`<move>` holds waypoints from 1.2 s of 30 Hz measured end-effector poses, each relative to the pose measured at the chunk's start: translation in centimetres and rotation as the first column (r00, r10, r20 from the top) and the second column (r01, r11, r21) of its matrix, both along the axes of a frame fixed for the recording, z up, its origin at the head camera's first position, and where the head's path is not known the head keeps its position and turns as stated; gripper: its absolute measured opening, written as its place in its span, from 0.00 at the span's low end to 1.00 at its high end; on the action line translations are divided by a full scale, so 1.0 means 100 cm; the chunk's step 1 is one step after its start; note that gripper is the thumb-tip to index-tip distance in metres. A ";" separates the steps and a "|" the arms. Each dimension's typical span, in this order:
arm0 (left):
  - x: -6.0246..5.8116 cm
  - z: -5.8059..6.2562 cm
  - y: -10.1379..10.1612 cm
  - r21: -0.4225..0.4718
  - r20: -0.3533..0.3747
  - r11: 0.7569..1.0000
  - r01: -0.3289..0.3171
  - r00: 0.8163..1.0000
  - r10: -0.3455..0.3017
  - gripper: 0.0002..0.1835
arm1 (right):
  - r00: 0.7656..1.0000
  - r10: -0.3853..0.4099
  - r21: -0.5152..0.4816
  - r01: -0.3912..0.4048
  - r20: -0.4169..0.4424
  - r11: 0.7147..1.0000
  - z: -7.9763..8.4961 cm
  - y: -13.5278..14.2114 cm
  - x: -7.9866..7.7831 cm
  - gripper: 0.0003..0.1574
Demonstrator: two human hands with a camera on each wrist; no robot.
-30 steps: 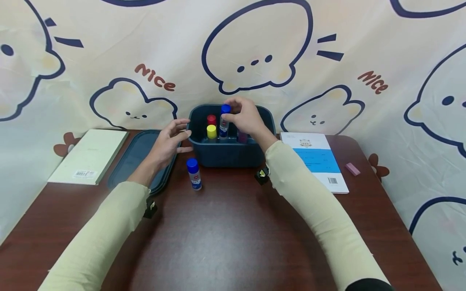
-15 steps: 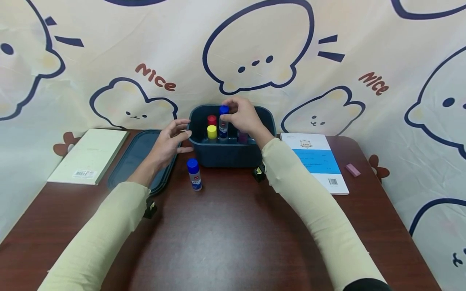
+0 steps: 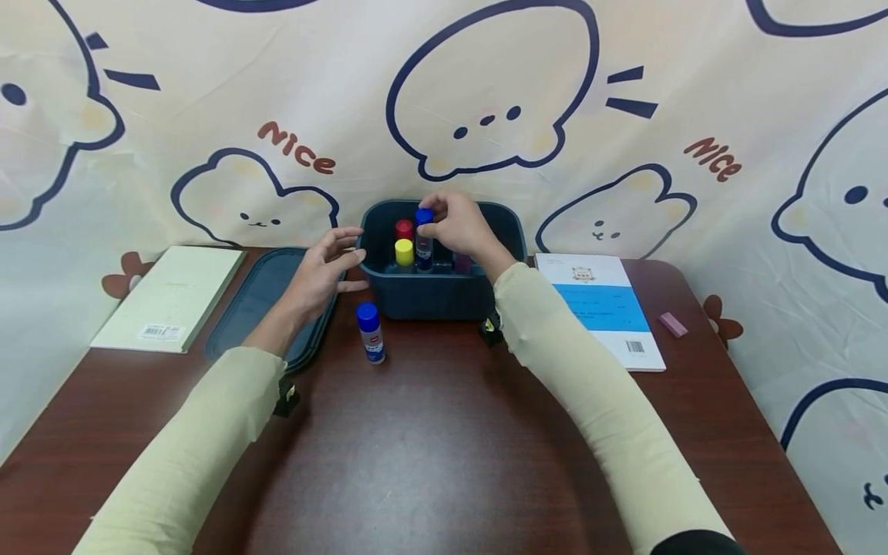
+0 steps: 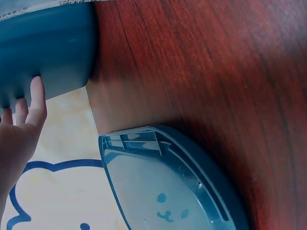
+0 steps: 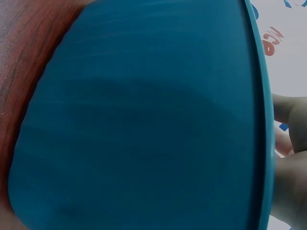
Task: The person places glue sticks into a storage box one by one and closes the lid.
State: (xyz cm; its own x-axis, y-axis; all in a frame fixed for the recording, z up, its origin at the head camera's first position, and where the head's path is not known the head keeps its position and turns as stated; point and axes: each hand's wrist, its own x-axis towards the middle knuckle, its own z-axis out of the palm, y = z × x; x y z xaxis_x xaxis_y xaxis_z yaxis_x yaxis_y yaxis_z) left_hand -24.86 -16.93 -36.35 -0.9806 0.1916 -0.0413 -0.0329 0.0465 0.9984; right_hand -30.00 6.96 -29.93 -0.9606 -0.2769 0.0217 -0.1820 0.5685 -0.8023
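Note:
A dark teal bin [image 3: 437, 298] stands at the back middle of the table. Inside it, my right hand [image 3: 459, 225] pinches a glue stick [image 3: 424, 218] with a blue cap, held upright. Beside that are a red-capped stick [image 3: 404, 229] and a yellow-capped one [image 3: 404, 253]; a purple item [image 3: 461, 264] sits partly behind my wrist. My left hand [image 3: 323, 266] rests loosely spread fingers against the bin's left side. In the left wrist view those fingertips [image 4: 37, 88] touch the bin wall. Another blue-capped glue stick [image 3: 371, 335] stands upright in front of the bin.
Left of the bin lies its teal lid [image 3: 250, 312], partly under my left forearm. A pale green book [image 3: 173, 297] is farther left. On the right are a white and blue booklet [image 3: 603, 304] and a small pink block [image 3: 672, 324]. A patterned curtain [image 3: 361, 92] hangs behind.
My right hand has moved slightly left and down, lowering the blue-capped glue stick deeper into the bin beside the red and yellow caps. The left hand has stayed in place.

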 end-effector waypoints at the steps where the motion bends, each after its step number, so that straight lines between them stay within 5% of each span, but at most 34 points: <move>1: 0.000 0.000 0.000 0.001 0.001 1.000 -0.001 1.000 0.001 0.27 | 1.000 0.004 0.004 -0.004 0.006 1.000 -0.001 -0.001 0.000 0.22; 36: -0.002 -0.001 0.000 -0.021 0.004 1.000 0.000 1.000 0.000 0.27 | 0.997 0.048 0.100 -0.053 0.059 0.994 -0.015 -0.006 -0.003 0.19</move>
State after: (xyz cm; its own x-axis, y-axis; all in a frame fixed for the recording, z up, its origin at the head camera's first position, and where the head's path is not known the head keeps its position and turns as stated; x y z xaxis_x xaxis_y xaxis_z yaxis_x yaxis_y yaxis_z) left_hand -25.03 -16.95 -36.42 -0.9805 0.1902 -0.0496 -0.0374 0.0672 0.9970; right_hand -30.33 6.41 -31.41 -0.9442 -0.3233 -0.0624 -0.1690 0.6386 -0.7508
